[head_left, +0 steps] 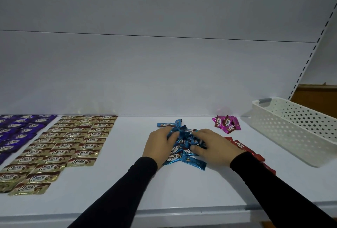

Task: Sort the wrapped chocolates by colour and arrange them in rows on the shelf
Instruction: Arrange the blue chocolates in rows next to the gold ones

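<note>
A loose heap of blue wrapped chocolates [184, 147] lies in the middle of the white shelf [182, 187]. My left hand [158, 144] rests on the heap's left side, its fingers curled around blue wrappers. My right hand [215, 146] presses on the heap's right side, fingers closed over other blue wrappers. Gold chocolates [62, 147] lie in neat rows to the left. Purple chocolates [20, 129] fill rows at the far left. A small pile of pink chocolates [227, 124] sits at the back right. Red chocolates [255, 155] lie partly hidden under my right forearm.
A white perforated plastic basket [295, 129] stands at the right end of the shelf, angled toward me. The shelf's back panel rises behind everything, with a slotted upright at the right. The shelf's front edge runs below my forearms.
</note>
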A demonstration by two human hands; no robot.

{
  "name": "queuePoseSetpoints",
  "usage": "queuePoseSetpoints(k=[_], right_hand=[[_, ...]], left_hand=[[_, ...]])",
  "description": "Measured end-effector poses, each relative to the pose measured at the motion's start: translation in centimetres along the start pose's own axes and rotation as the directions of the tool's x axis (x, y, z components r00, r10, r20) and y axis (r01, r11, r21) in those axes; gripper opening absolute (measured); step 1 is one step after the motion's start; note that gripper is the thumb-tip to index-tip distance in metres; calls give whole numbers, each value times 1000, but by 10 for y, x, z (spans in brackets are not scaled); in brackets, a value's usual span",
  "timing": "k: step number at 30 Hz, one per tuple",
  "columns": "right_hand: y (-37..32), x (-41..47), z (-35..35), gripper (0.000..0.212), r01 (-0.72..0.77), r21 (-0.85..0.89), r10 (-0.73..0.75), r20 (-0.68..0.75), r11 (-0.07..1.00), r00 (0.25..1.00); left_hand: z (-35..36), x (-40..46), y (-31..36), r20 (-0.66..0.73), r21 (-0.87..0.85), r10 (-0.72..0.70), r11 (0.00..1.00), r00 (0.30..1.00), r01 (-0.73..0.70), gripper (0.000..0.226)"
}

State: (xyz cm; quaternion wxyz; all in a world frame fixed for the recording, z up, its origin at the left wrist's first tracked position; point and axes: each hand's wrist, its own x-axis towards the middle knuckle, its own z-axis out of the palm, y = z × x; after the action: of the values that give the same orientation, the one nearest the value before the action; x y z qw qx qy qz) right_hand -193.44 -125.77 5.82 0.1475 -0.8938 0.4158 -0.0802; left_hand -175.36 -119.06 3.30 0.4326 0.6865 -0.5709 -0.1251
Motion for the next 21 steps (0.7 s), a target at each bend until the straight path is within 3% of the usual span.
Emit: queuePoseSetpoints(k=[5,10,15,21], right_hand=[[-5,6,-2,58,29,3,-29,-70,1000,997],[-9,25,-8,49,-30,33,34,-124,999,992],[-6,45,-9,50,-122,-40,123,14,992,992],[-5,51,-7,27,-159,33,162,-113,987,980]], left_hand=[[-14,3,-8,-94,-242,-200,955,975,173,32],[-25,3,-12,-65,-462,-364,836,929,295,27],[-34,1,-13,-77,-500,-416,802,906,326,17],[-43,-1,-14,-118,-502,-457,793,882,344,14]])
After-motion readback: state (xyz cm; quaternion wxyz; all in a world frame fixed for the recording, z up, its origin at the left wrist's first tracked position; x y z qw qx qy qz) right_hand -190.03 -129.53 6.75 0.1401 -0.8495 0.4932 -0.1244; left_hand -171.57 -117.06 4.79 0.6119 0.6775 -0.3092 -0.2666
